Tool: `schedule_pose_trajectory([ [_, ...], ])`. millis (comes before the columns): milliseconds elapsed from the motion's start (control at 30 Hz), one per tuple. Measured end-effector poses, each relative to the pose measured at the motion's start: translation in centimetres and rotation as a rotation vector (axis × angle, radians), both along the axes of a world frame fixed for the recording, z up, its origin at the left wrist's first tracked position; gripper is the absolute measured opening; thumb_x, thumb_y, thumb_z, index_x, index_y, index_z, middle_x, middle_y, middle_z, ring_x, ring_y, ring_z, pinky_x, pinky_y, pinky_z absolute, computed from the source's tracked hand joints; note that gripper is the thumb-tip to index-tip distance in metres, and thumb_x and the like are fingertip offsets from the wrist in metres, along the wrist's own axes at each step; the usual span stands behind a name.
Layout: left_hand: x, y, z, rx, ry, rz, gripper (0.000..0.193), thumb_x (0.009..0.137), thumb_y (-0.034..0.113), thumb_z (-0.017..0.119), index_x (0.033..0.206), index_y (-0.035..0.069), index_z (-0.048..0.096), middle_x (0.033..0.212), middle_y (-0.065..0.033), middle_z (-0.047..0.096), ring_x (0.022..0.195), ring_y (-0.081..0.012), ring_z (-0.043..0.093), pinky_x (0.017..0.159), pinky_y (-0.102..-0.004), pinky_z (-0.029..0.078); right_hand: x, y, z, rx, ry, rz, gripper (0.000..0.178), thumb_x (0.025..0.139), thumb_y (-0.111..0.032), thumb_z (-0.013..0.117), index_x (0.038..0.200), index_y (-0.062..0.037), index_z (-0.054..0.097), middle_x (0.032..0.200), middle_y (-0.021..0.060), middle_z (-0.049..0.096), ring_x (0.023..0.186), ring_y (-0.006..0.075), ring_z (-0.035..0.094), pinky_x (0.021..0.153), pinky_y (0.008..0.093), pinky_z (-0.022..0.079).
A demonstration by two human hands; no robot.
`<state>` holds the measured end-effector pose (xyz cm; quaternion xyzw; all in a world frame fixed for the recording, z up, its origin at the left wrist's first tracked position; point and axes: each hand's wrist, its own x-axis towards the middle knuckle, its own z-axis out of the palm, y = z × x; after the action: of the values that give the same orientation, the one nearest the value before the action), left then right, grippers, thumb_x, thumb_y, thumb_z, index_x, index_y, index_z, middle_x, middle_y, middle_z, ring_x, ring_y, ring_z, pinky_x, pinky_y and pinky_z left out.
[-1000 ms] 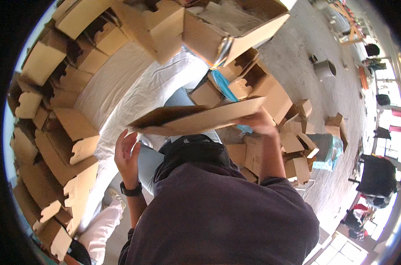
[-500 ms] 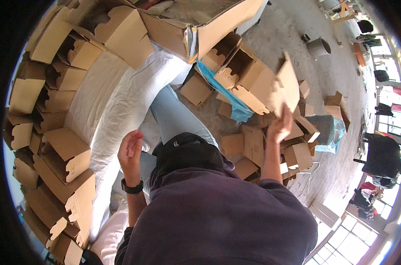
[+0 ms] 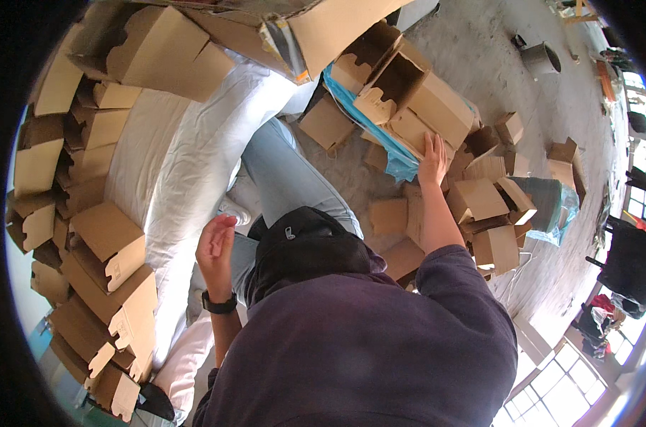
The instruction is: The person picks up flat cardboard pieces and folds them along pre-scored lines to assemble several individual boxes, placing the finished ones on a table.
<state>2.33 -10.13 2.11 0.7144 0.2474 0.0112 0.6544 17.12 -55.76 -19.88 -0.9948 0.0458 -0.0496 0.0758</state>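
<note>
My right hand [image 3: 432, 160] lies with its fingers stretched out on the near end of a brown cardboard box [image 3: 440, 107]. That box lies on its side in a small stack, with its open end and notched flap turned to the left. Blue plastic sheeting [image 3: 401, 162] runs along the stack's left edge. My left hand [image 3: 216, 245], a dark watch on its wrist, hovers palm up with loosely bent fingers and holds nothing. It is beside the white cloth [image 3: 187, 171] that covers a long surface.
Stacked open cardboard boxes [image 3: 109, 242] line the left side. A large carton [image 3: 330, 35] stands at the far edge. More loose boxes [image 3: 479, 203] lie to the right of my arm, near a plastic-wrapped bundle [image 3: 543, 203]. A grey bucket [image 3: 540, 60] is farther off.
The cardboard piece raised at my right hand no longer stands up. That hand has moved left and farther away, onto the stacked box. My left hand stays almost in place; the view has shifted slightly.
</note>
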Motion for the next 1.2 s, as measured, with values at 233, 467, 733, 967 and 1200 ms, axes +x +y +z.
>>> schedule_pose_trajectory([
  [233,1.1,-2.3,-1.1,0.007,0.050,-0.109,0.026,0.089,-0.002,0.055,0.114,-0.002,0.055,0.107,-0.0094,0.061,0.101,-0.0155,0.059,0.092,-0.0278,0.044,2.8,0.7,0.7,0.029,0.412,-0.022,0.072,0.080,-0.028,0.065,0.141,-0.0124,0.032,0.145,0.0129,0.032,0.134,0.0304,0.030,0.107,0.0421,0.030],
  [467,3.1,-4.4,-0.6,0.012,0.098,-0.217,0.026,0.089,-0.001,0.055,0.115,-0.002,0.055,0.108,-0.0092,0.061,0.104,-0.0154,0.058,0.093,-0.0277,0.044,8.5,0.4,2.8,-0.225,0.469,-0.006,0.101,0.066,-0.048,0.076,0.146,-0.0231,0.021,0.150,0.0108,0.020,0.138,0.0288,0.022,0.105,0.0492,0.032],
  [733,4.1,-5.3,-1.2,0.084,0.117,-0.252,0.026,0.089,0.000,0.056,0.115,-0.002,0.055,0.109,-0.0095,0.062,0.102,-0.0150,0.058,0.091,-0.0273,0.045,10.1,-2.5,-0.7,-0.017,0.584,0.055,0.112,0.060,-0.046,0.081,0.146,-0.0361,0.010,0.155,0.0035,0.004,0.142,0.0273,0.009,0.107,0.0530,0.030],
  [967,3.3,-4.9,-0.7,0.032,0.044,-0.181,0.025,0.090,0.003,0.056,0.114,-0.002,0.056,0.107,-0.0092,0.063,0.101,-0.0146,0.059,0.089,-0.0276,0.045,10.3,-1.0,1.4,-0.035,0.588,0.035,0.113,0.059,-0.043,0.082,0.146,-0.0349,0.011,0.155,0.0046,0.006,0.142,0.0273,0.010,0.109,0.0506,0.026],
  [1200,0.8,-2.2,-1.0,0.043,-0.001,-0.066,0.023,0.089,0.003,0.057,0.112,-0.002,0.058,0.105,-0.0091,0.064,0.100,-0.0152,0.060,0.090,-0.0281,0.046,10.4,-0.4,1.0,-0.059,0.412,0.086,0.101,0.067,-0.051,0.074,0.147,-0.0304,0.016,0.154,0.0046,0.011,0.141,0.0269,0.014,0.111,0.0471,0.023],
])
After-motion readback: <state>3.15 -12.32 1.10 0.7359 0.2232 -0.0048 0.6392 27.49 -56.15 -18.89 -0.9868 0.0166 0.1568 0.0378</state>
